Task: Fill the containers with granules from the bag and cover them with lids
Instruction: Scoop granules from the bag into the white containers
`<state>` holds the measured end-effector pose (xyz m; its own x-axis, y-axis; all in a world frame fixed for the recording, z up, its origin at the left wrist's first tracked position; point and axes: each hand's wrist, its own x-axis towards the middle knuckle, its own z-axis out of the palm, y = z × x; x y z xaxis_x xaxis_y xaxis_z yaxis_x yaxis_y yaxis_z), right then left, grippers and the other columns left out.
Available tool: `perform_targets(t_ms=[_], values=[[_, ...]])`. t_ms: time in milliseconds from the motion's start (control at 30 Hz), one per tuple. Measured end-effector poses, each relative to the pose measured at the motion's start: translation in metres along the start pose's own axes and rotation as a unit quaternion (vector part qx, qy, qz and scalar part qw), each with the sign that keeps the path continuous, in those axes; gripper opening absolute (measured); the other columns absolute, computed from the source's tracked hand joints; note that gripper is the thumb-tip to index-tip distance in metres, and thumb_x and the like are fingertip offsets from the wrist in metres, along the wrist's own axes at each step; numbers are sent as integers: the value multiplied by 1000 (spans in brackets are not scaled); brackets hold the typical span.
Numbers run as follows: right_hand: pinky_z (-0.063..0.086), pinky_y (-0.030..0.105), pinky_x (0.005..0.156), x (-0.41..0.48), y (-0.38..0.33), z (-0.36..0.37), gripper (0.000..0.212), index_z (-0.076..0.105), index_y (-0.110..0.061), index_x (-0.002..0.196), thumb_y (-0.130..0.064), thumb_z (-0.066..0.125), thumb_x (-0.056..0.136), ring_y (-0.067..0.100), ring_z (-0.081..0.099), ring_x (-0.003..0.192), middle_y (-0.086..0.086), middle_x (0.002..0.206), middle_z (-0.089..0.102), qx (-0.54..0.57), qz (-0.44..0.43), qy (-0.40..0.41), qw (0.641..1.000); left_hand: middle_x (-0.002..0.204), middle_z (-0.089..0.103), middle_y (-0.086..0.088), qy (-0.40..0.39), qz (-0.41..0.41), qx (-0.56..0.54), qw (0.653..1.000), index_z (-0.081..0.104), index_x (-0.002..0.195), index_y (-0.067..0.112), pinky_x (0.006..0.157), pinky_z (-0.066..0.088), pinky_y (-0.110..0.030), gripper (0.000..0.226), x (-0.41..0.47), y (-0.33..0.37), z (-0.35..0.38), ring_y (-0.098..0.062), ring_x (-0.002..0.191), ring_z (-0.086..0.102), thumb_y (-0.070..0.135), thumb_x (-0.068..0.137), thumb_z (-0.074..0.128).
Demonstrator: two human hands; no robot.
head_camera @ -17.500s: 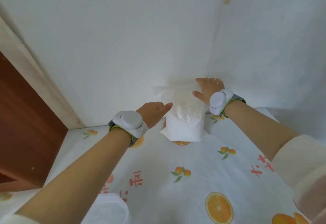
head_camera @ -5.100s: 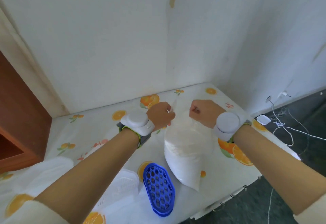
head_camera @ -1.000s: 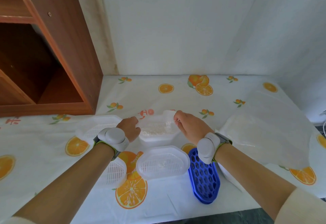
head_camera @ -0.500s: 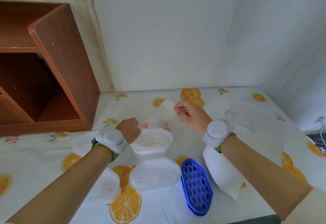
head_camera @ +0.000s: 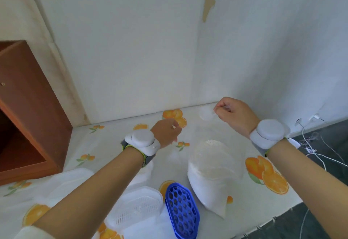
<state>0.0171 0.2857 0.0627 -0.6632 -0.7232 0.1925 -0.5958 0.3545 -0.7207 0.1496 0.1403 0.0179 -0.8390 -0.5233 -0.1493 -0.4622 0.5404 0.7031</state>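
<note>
The clear plastic bag of white granules [head_camera: 212, 172] stands slumped on the desk [head_camera: 116, 142], below and between my two grips, its mouth gaping upward. My right grip [head_camera: 233, 114] is raised above the bag's far side, thumb and forefinger pinching a small round translucent plastic scoop [head_camera: 206, 114] that sticks out to its left. My left grip [head_camera: 166, 134] hovers beside the bag's upper left edge with its fingers curled (whether they have caught the clear film there, I cannot tell). Nearer to me than the left grip, a blue honeycomb-pattern plastic lid [head_camera: 181, 214] lies just beside the bag's foot, and touching its left side sits a white translucent plastic container with a slatted top [head_camera: 139, 206]. The desk wears a white cloth printed with oranges. Far to the left of my left grip stands a brown wooden cabinet [head_camera: 28, 116]; to the right of my right grip, white cables [head_camera: 320, 155] trail across the dark floor.
</note>
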Motion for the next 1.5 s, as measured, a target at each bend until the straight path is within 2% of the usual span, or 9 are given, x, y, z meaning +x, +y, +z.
perform_targets(t_ms=[200, 333, 433, 567, 700, 800, 967, 1233, 1500], values=[[41, 26, 73, -17, 25, -9, 11, 57, -14, 90, -21, 49, 88, 19, 55, 83, 2, 91, 59, -108, 71, -75, 989, 72, 59, 1, -39, 20, -28, 999, 49, 94, 14, 58, 37, -20, 29, 5, 29, 28, -8, 56, 48, 40, 96, 36], [40, 28, 67, -22, 23, 4, 18, 53, -10, 102, -17, 39, 92, 23, 52, 78, 6, 89, 59, -251, 54, -137, 957, 64, 55, 6, -45, 21, -18, 999, 51, 98, 13, 59, 37, -19, 24, 4, 31, 36, -9, 55, 48, 34, 96, 39], [26, 24, 49, -15, 27, 18, 12, 43, -10, 88, -13, 34, 94, 22, 41, 63, 3, 69, 40, -357, 47, -142, 922, 63, 53, 4, -37, 20, -8, 999, 44, 76, 16, 58, 36, -20, 24, 4, 31, 38, -10, 55, 47, 25, 96, 36], [17, 21, 46, -7, 37, 35, 41, 16, -14, 59, -6, 33, 95, 11, 22, 52, 2, 62, 25, -400, 109, -157, 896, 62, 53, 2, -32, 32, 2, 999, 41, 67, 17, 57, 37, -20, 31, 2, 32, 36, -10, 53, 47, 19, 96, 33], [28, 23, 49, -5, 41, 45, 13, 46, -5, 88, -9, 34, 94, 20, 41, 61, 13, 87, 51, -339, 105, -195, 914, 81, 59, -7, -36, 44, 9, 998, 55, 104, 3, 59, 39, -21, 27, -1, 34, 36, -8, 55, 46, 9, 94, 31], [40, 30, 77, -4, 39, 50, 18, 54, -6, 100, -14, 39, 94, 22, 47, 88, 15, 106, 55, -273, 100, -264, 920, 86, 59, -10, -26, 47, 10, 999, 56, 110, -1, 61, 39, -22, 32, -1, 34, 37, -10, 58, 47, 8, 93, 31], [31, 22, 57, -13, 42, 53, 31, 41, -16, 59, -14, 42, 90, 20, 43, 76, -3, 67, 46, -174, 115, -268, 940, 100, 66, -20, -25, 50, 14, 998, 56, 117, 2, 70, 44, -27, 34, -4, 31, 36, -12, 59, 49, 7, 93, 31], [21, 21, 47, -12, 46, 35, 26, 41, -14, 61, -5, 46, 85, 10, 23, 40, -4, 44, 39, 152, 240, -230, 931, 98, 67, -17, -14, 56, 8, 998, 56, 118, 5, 69, 43, -26, 35, -4, 24, 32, -3, 57, 46, 7, 92, 31], [20, 21, 45, -12, 42, 18, 30, 40, -15, 59, -3, 43, 87, 10, 20, 42, -4, 44, 33, 235, 259, -198, 916, 82, 58, -6, -6, 55, -11, 998, 56, 118, 6, 61, 41, -20, 34, -3, 22, 29, -6, 55, 48, 9, 93, 32]])
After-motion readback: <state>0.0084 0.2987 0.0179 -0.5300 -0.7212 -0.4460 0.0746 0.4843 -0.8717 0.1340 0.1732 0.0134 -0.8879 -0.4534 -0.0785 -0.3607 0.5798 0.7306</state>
